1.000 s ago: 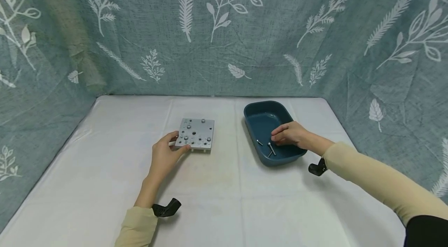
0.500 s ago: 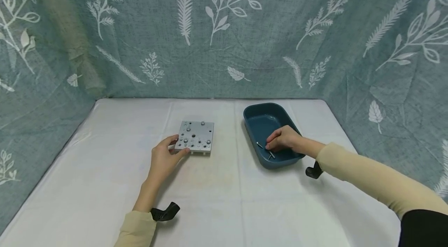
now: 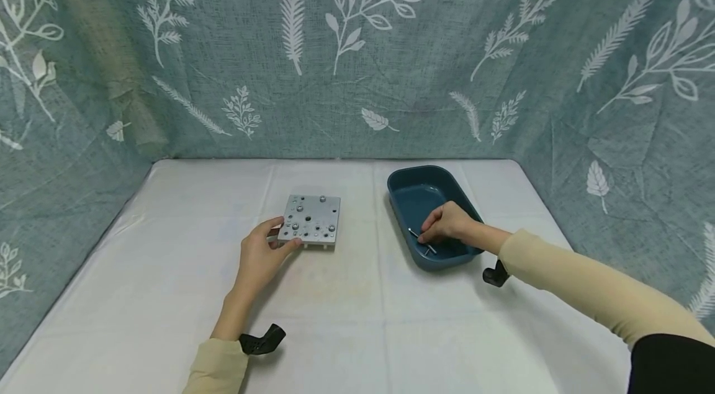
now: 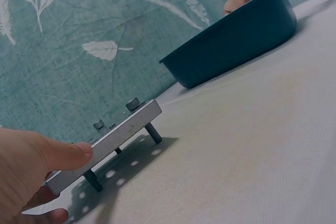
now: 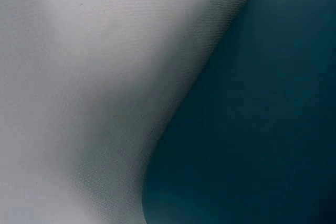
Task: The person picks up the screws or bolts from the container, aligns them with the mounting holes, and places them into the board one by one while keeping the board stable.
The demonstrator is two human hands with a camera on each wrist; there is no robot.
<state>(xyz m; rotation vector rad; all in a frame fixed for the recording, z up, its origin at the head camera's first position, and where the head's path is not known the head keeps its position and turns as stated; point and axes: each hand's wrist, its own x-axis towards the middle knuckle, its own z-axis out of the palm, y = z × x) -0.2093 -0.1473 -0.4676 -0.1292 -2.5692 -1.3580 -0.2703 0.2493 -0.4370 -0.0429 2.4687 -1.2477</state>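
My left hand (image 3: pixel 261 254) holds a square silver metal plate (image 3: pixel 318 211) by its near left corner, thumb on the near edge and fingers at the side and underneath. The plate has several holes, and bolts pass down through it. In the left wrist view the bolt ends (image 4: pixel 154 132) stick out below the plate, over its shadow. My right hand (image 3: pixel 447 222) reaches into a dark teal tray (image 3: pixel 416 178), its fingers bent together right at a small screw (image 3: pixel 412 232). I cannot tell whether the fingertips pinch it. Another screw (image 3: pixel 431 249) lies just below the hand, partly covered.
A white cloth (image 3: pixel 335 332) covers the table, with a leaf-printed green curtain (image 3: pixel 313 108) behind. The tray's tall outer wall (image 5: pixel 252 119) fills much of the right wrist view, where the right hand does not show. Black wrist cameras (image 3: pixel 262 340) hang from both wrists.
My right hand has shifted left and down inside the tray, its fingers drawing together at the small screw. The left hand keeps its hold on the metal plate in the same place.
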